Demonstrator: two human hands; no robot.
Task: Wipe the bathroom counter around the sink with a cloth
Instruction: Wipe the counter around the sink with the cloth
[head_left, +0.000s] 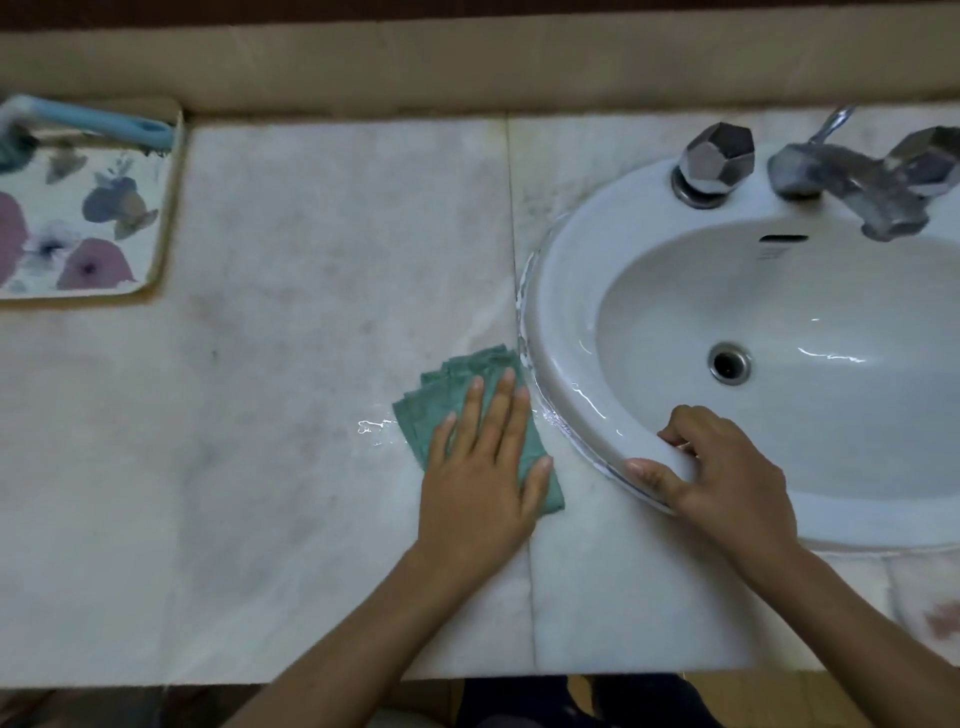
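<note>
Progress seems small: left hand (483, 467), fingers straight and slightly apart, presses the green cloth (457, 384) on the tabletop (311, 260) at 8 o'clock of the sink (561, 312). The right hand (727, 478) grips its rim. Beside the cloth, at 9 o'clock, water (374, 428) is not yet wiped.

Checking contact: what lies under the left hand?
Under the left hand lies a folded green cloth, pressed flat on the counter. The counter beneath the cloth is covered, unseen.

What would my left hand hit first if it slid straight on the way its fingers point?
Probably the left rim of the white oval ceramic sink, just beyond the folded green cloth under the left hand.
</note>
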